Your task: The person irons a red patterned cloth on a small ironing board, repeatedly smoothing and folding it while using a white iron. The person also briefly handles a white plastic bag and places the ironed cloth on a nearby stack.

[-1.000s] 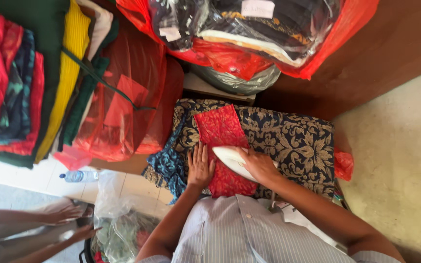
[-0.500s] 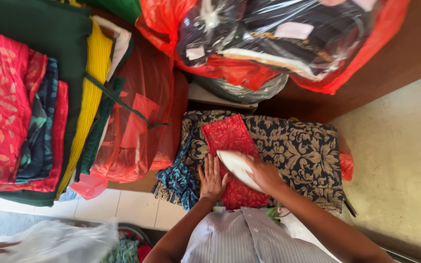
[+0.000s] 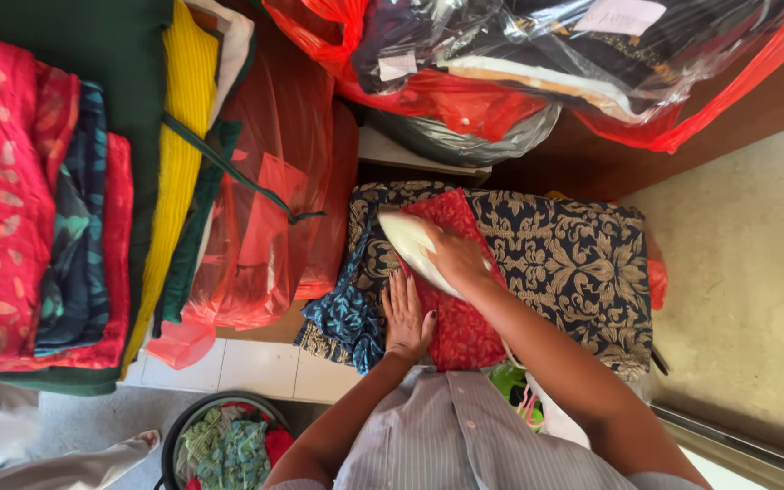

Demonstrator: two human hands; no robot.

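A red patterned cloth (image 3: 451, 322) lies on a board covered in dark blue and tan floral fabric (image 3: 573, 259). My right hand (image 3: 457, 256) grips a white iron (image 3: 413, 247) that rests on the far end of the red cloth. My left hand (image 3: 407, 318) lies flat, fingers spread, on the near left edge of the red cloth, beside a blue leaf-print fabric (image 3: 345, 319).
A stack of folded fabrics (image 3: 65, 181) in red, teal, green and yellow fills the left. Red plastic bags (image 3: 269, 209) with clothes sit beside and behind the board. A dark basket of scraps (image 3: 224, 449) stands on the floor. Beige floor (image 3: 746, 290) lies to the right.
My right hand has slid the iron away from me along the red cloth toward its far end. My left hand stays pressed on the near edge.
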